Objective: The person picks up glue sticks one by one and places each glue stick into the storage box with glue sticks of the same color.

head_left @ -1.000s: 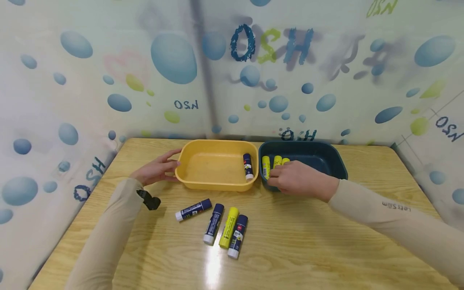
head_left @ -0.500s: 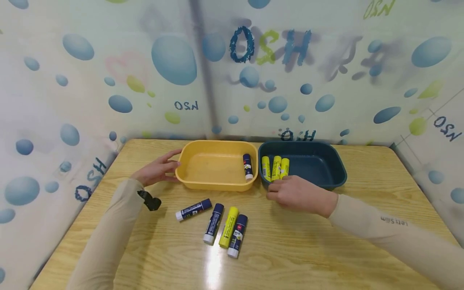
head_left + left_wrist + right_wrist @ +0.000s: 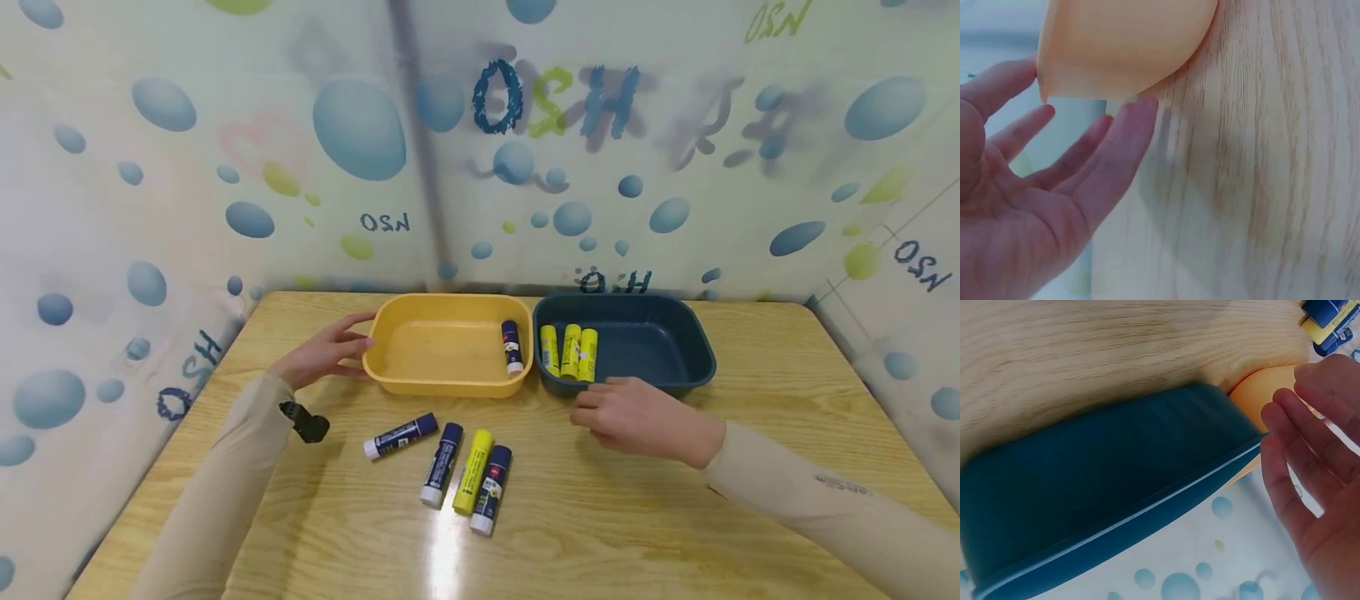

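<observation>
My left hand (image 3: pixel 321 354) rests its fingertips at the left end of the yellow basket (image 3: pixel 442 387), fingers spread and loosely bent; in the left wrist view the thumb (image 3: pixel 1013 81) meets the basket's edge. One navy glue stick (image 3: pixel 512 346) with a white end lies inside that basket. My right hand (image 3: pixel 633 421) hovers just in front of the dark blue basket (image 3: pixel 652 337), holding nothing, with its fingers relaxed in the right wrist view. Three yellow glue sticks (image 3: pixel 572 352) lie side by side at the left of the dark blue basket.
On the wooden table (image 3: pixel 337 525) before the baskets lie a slanted navy glue stick (image 3: pixel 401 435), a second navy one (image 3: pixel 442 463), a yellow one (image 3: pixel 474 471) and another navy one (image 3: pixel 492 489). A patterned curtain (image 3: pixel 480 200) stands behind the table.
My right hand has drawn back out of the dark blue basket toward the front, uncovering the yellow glue sticks there. The left hand stays at the yellow basket.
</observation>
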A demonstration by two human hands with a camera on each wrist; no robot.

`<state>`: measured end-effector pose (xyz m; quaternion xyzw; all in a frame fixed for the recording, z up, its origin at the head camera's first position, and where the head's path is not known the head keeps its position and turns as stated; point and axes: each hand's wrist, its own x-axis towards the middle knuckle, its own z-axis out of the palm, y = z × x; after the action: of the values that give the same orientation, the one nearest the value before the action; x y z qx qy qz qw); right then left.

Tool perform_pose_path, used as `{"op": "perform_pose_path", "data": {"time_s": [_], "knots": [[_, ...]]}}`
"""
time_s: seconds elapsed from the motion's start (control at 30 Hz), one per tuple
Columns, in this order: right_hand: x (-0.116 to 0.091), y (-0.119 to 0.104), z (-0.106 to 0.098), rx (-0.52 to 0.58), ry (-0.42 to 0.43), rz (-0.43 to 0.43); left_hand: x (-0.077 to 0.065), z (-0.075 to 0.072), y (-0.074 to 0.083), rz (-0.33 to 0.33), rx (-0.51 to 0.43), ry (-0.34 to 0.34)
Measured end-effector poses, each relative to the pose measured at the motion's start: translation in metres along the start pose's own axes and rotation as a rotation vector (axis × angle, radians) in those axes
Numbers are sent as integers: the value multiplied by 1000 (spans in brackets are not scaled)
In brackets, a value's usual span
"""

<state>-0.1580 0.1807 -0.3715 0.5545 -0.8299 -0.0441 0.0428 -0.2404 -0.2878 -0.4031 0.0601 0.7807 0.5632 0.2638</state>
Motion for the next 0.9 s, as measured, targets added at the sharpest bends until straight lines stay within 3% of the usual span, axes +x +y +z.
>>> {"op": "perform_pose_path", "data": {"time_s": [0.43,0.73,0.9], "knots": [[-39,13,3,50,139,78,-21,-10,4,27,84,44],[-61,26,3,53,225,152,-41,-10,2,-27,181,24],[-69,39,-1,43,255,212,-50,-2,3,-55,304,-5]]}}
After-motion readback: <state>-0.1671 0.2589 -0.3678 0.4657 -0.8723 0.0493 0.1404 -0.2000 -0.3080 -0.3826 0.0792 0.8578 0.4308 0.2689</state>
